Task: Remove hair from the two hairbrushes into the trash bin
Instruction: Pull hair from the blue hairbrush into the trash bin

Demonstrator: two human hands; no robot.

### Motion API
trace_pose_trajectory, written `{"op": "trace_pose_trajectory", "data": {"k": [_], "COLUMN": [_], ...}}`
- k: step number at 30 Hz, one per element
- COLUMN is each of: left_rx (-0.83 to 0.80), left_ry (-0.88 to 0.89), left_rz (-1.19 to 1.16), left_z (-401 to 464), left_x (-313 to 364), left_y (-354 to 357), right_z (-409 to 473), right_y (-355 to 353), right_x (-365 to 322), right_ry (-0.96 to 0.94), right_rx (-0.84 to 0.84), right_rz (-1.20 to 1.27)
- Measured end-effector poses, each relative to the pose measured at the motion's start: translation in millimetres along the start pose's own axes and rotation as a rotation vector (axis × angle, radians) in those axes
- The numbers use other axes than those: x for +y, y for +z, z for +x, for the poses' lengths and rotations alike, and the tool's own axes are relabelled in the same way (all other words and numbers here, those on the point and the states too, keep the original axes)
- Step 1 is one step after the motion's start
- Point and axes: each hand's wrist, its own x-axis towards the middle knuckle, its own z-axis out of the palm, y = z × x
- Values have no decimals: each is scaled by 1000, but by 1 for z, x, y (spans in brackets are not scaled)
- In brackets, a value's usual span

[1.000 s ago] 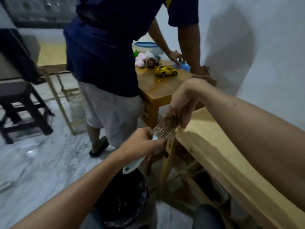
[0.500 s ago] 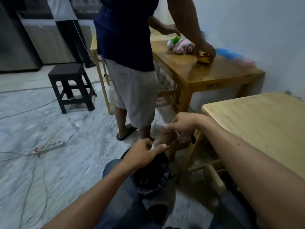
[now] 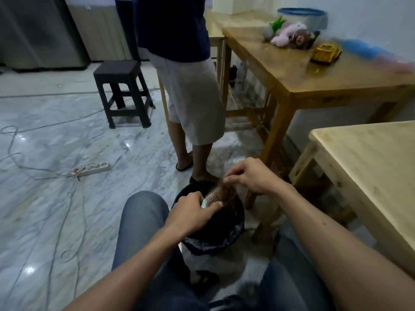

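Lowered hairbrush (image 3: 219, 195) over trash bin (image 3: 233, 236), fingers (image 3: 228, 179) above

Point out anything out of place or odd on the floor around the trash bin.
A white power strip lies loose on the marble floor left of the black-lined trash bin, its grey cables trailing in loops across the walking area. Nothing looks spilled beside the bin.
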Motion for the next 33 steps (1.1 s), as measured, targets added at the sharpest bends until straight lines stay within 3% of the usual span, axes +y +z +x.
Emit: {"op": "trace_pose_trajectory", "data": {"k": [6,19,23,27,33], "left_rx": [68,114,129,156,140], "left_ry": [-75,-97,-132,-108,-66], "left_rz": [80,119,136,167,230], "left_z": [-5,-10,-9,-9,-9], "left_x": [-14,-76,-86,-87,-93], "left_y": [12,-1,-4,-5,-10], "right_z": [22,57,53,51,62], "right_y": [17,50,61,69,66], "right_x": [15,32,15,6,17], "right_ry": [17,438,406,265,295], "right_rx": [43,251,25,-202,-35], "right_rz": [47,399,565,450,456]}}
